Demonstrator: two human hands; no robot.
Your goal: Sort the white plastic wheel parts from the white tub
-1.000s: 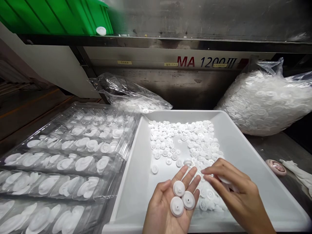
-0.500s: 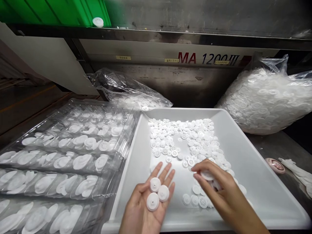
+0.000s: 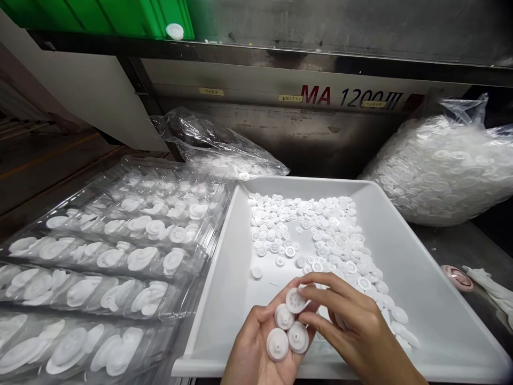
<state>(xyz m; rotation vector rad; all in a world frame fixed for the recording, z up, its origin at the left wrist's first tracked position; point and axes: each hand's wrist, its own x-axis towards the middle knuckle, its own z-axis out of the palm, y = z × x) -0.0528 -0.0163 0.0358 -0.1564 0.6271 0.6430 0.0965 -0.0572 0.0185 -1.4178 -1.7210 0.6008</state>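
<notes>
My left hand is palm up over the front of the grey tray, with white plastic gears lying on its palm and fingers. They are round and toothed, with small hubs in the middle. My right hand reaches in from the right, its thumb and fingers closed on another white gear at the edge of that group. Whether the curled right fingers hold further gears is hidden. Many loose white gears are heaped at the back and right of the tray, some lying singly nearer the hands.
Clear blister trays filled with white parts are stacked on the left. A plastic bag lies behind the tray, and a fuller bag of gears stands at right. Above, a green bin rests on a metal ledge.
My right hand has come left from over the heap to my left palm, bringing a gear against the three there. My left hand has shifted right, and the view has moved slightly.
</notes>
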